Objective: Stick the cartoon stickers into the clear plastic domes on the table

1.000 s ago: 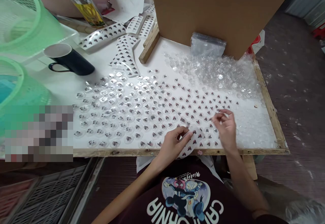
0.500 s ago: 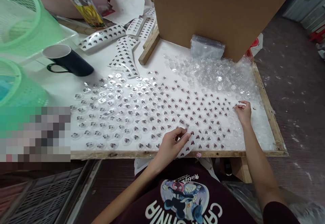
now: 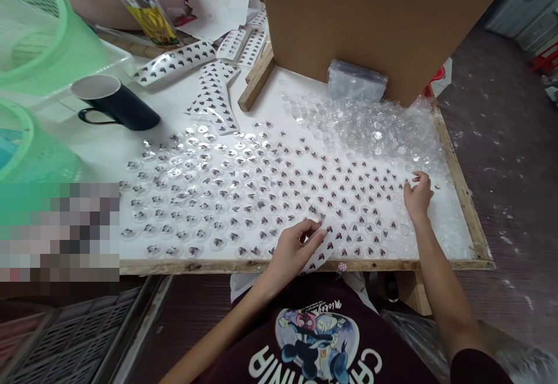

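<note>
My left hand [image 3: 300, 246] is at the front edge of the white table, thumb and fingers closed on a white sticker sheet [image 3: 323, 254] printed with small dark and red figures. Farther right, my right hand [image 3: 418, 197] hovers just over or touches the clear discs, fingers apart, and I see nothing in it. Between and left of the hands, many clear round discs [image 3: 285, 205] lie spread flat, each bearing a small figure sticker. Plain clear discs [image 3: 403, 230] lie around my right hand, and a heap of them [image 3: 377, 125] rises behind it.
A wooden rim [image 3: 464, 198] borders the table. A large cardboard sheet [image 3: 370, 24] stands at the back, with a wrapped bundle [image 3: 357, 81] before it. On the left are a dark mug [image 3: 135, 108] lying tilted, green baskets [image 3: 82, 41], and more sticker sheets [image 3: 213, 93].
My right hand's thumb and fingers have parted from a pinch near the rightmost stickered discs. My left hand and its sticker sheet have hardly moved.
</note>
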The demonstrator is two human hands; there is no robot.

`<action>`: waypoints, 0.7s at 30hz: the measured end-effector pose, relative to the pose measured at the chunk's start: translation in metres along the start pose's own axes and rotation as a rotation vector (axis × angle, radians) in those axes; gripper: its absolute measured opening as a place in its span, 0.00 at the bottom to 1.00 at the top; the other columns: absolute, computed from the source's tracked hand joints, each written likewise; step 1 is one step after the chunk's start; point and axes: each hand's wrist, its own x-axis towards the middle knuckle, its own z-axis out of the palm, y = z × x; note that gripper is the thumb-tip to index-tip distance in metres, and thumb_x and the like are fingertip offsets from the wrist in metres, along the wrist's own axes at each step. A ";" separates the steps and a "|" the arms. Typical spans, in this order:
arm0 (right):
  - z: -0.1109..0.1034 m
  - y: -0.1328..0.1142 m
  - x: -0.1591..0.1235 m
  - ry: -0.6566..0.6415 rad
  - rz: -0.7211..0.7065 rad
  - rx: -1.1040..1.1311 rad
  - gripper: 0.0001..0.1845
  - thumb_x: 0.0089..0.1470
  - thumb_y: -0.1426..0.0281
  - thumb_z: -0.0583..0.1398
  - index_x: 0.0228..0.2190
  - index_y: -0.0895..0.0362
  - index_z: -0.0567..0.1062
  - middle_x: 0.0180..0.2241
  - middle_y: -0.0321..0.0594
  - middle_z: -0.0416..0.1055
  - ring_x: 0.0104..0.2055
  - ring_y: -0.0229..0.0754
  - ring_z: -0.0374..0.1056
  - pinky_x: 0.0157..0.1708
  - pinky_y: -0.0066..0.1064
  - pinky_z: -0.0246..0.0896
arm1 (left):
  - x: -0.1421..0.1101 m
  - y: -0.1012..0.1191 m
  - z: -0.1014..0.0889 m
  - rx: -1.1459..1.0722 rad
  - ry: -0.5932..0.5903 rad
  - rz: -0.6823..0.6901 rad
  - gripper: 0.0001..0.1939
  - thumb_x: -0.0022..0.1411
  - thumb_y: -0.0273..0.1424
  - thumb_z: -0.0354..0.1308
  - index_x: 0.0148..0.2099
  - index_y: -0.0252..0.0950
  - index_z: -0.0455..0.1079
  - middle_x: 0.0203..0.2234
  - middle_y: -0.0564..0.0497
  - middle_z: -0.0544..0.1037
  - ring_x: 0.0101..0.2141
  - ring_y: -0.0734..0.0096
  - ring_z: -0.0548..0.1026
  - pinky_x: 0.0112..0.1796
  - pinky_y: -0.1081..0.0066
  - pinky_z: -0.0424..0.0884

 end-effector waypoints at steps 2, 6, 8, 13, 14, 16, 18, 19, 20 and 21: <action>-0.008 0.000 -0.006 0.067 0.001 0.057 0.17 0.52 0.64 0.57 0.44 0.53 0.71 0.45 0.44 0.69 0.32 0.40 0.64 0.50 0.44 0.57 | 0.000 0.000 0.000 -0.006 0.005 0.003 0.16 0.65 0.40 0.54 0.29 0.35 0.68 0.23 0.54 0.69 0.26 0.73 0.61 0.30 0.72 0.59; -0.018 0.003 -0.018 -0.074 0.086 0.252 0.15 0.50 0.56 0.60 0.32 0.55 0.75 0.36 0.43 0.73 0.32 0.41 0.65 0.43 0.38 0.62 | 0.002 -0.003 0.002 0.001 0.000 0.007 0.16 0.65 0.40 0.55 0.29 0.35 0.69 0.22 0.54 0.69 0.26 0.72 0.63 0.30 0.72 0.60; -0.018 0.007 -0.022 -0.176 0.146 0.320 0.17 0.48 0.54 0.61 0.29 0.56 0.75 0.30 0.41 0.74 0.31 0.42 0.66 0.38 0.36 0.64 | 0.002 -0.004 0.004 0.007 -0.010 0.006 0.16 0.65 0.40 0.55 0.30 0.35 0.70 0.23 0.53 0.71 0.26 0.72 0.64 0.30 0.72 0.60; -0.010 0.011 -0.021 -0.227 0.177 0.278 0.21 0.45 0.50 0.62 0.26 0.56 0.75 0.26 0.42 0.75 0.28 0.44 0.67 0.34 0.36 0.64 | 0.002 -0.003 0.003 0.002 -0.007 0.005 0.16 0.65 0.39 0.55 0.29 0.35 0.70 0.23 0.53 0.71 0.26 0.72 0.65 0.30 0.73 0.61; -0.009 0.010 -0.021 -0.230 0.172 0.258 0.20 0.45 0.50 0.62 0.26 0.55 0.75 0.26 0.43 0.75 0.29 0.44 0.68 0.34 0.36 0.63 | 0.002 -0.003 0.002 0.001 -0.004 0.005 0.16 0.65 0.39 0.55 0.29 0.35 0.70 0.22 0.54 0.71 0.26 0.72 0.64 0.29 0.73 0.61; -0.007 0.007 -0.021 -0.231 0.156 0.213 0.18 0.45 0.51 0.62 0.25 0.54 0.74 0.26 0.42 0.75 0.29 0.45 0.68 0.36 0.37 0.62 | 0.002 -0.002 0.001 -0.002 0.001 0.006 0.16 0.65 0.39 0.55 0.28 0.35 0.70 0.22 0.54 0.70 0.26 0.73 0.63 0.29 0.73 0.60; -0.006 0.004 -0.023 -0.228 0.138 0.166 0.16 0.47 0.54 0.62 0.25 0.54 0.72 0.25 0.40 0.73 0.29 0.45 0.67 0.39 0.38 0.61 | 0.003 -0.002 0.001 -0.004 0.000 0.007 0.16 0.65 0.39 0.55 0.28 0.35 0.69 0.22 0.54 0.69 0.26 0.73 0.63 0.29 0.73 0.60; -0.005 0.002 -0.024 -0.224 0.131 0.147 0.14 0.48 0.56 0.62 0.26 0.54 0.71 0.24 0.39 0.72 0.29 0.45 0.67 0.41 0.39 0.60 | 0.003 -0.002 0.002 -0.007 -0.002 0.006 0.16 0.65 0.39 0.55 0.28 0.35 0.69 0.22 0.54 0.69 0.26 0.73 0.63 0.29 0.73 0.60; -0.005 0.001 -0.025 -0.219 0.122 0.125 0.12 0.49 0.58 0.62 0.29 0.54 0.71 0.23 0.36 0.71 0.29 0.44 0.66 0.44 0.40 0.58 | 0.003 -0.001 0.002 -0.009 -0.002 0.006 0.15 0.65 0.38 0.55 0.28 0.35 0.69 0.22 0.55 0.69 0.26 0.73 0.62 0.29 0.73 0.60; -0.005 -0.001 -0.025 -0.217 0.111 0.096 0.11 0.50 0.60 0.62 0.32 0.54 0.71 0.22 0.34 0.70 0.28 0.44 0.66 0.47 0.42 0.57 | 0.003 -0.001 0.002 -0.010 -0.002 0.005 0.15 0.65 0.38 0.55 0.28 0.35 0.69 0.22 0.55 0.68 0.26 0.73 0.62 0.29 0.73 0.60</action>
